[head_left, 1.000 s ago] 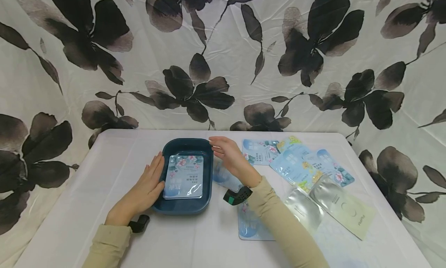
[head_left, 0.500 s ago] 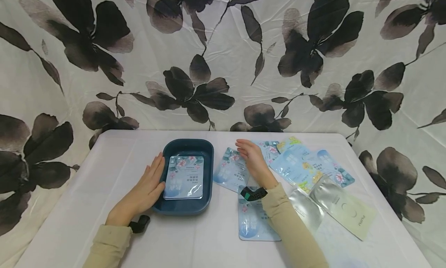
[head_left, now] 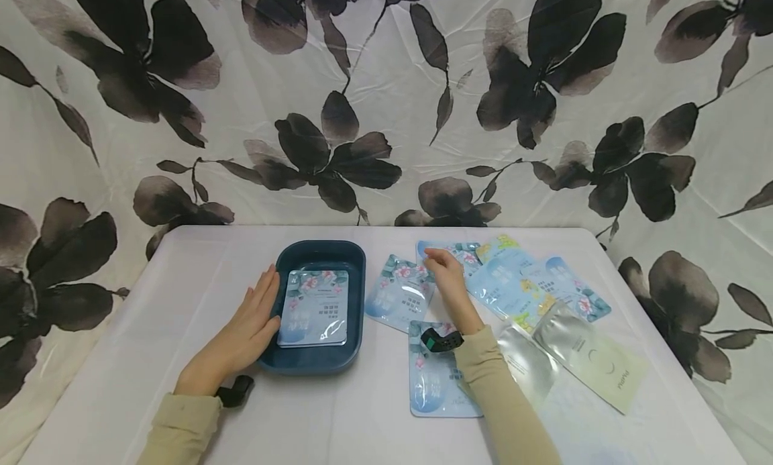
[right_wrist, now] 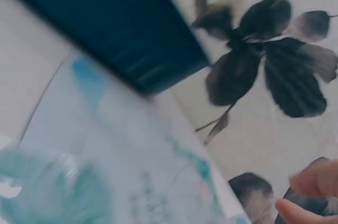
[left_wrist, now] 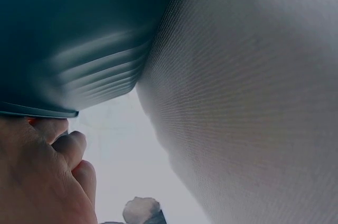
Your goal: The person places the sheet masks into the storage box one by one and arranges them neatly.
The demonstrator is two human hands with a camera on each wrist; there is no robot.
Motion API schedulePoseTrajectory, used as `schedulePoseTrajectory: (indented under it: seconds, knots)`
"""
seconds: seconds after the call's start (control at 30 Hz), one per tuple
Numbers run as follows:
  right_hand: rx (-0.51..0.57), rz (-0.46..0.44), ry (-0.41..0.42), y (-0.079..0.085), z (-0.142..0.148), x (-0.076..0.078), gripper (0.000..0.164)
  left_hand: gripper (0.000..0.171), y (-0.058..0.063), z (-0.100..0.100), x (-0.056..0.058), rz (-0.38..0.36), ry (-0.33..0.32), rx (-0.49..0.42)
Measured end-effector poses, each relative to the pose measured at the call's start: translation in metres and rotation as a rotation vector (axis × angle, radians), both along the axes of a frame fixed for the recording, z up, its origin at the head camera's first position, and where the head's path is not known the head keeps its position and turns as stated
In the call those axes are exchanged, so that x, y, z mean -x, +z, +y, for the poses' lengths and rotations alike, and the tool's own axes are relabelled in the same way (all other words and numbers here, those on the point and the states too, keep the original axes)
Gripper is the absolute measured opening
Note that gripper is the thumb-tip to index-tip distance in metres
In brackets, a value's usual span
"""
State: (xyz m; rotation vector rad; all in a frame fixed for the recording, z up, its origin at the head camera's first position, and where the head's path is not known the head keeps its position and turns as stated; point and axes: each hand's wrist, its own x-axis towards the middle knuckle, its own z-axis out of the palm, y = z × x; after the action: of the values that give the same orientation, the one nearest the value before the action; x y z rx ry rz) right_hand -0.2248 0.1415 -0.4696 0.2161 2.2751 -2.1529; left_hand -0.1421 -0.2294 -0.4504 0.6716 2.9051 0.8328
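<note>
In the head view my left hand (head_left: 238,341) lies along the left side of a dark blue tray (head_left: 311,362), fingers straight against its rim. The left wrist view shows the tray's ribbed outer wall (left_wrist: 100,60) beside that hand (left_wrist: 42,176). Inside the tray lies a flat, glossy blue sachet (head_left: 314,308) with pink flowers. My right hand (head_left: 448,284) is over the loose sachets to the right, fingers loosely bent with nothing in them. Its thumb and finger (right_wrist: 311,197) stand apart in the right wrist view. Just left of it lies a blue floral sachet (head_left: 400,292).
Another blue sachet (head_left: 437,391) lies partly under the right forearm. Several blue and yellow sachets (head_left: 507,277) overlap at the back right, with a silver sachet (head_left: 528,361) and a pale green one (head_left: 604,371) in front. A floral curtain (head_left: 338,163) hangs behind the white table (head_left: 338,418).
My right hand has left the tray's right rim and moved right over the sachets, its fingers bending more. The sachet beside the tray is uncovered. My left hand stays at the tray.
</note>
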Motion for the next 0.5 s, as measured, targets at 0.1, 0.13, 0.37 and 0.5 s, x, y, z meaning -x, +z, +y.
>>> schedulePoseTrajectory:
  seconds: [0.1, 0.13, 0.37, 0.5]
  knots:
    - [-0.215, 0.016, 0.052, -0.005, -0.002, -0.001, 0.046, 0.07, 0.001, 0.0, 0.001, 0.002, -0.005, -0.004]
    - [-0.288, 0.022, 0.076, -0.006, -0.002, -0.001, 0.049, 0.07, 0.001, 0.0, 0.001, 0.002, -0.005, -0.006]
    - [-0.679, 0.046, 0.207, -0.013, -0.008, -0.006, 0.085, 0.069, 0.0, -0.001, 0.001, -0.002, -0.015, -0.023]
    - [-0.792, 0.055, 0.2, -0.018, -0.012, -0.008, 0.098, 0.068, -0.001, -0.002, 0.0, 0.004, -0.023, -0.03]
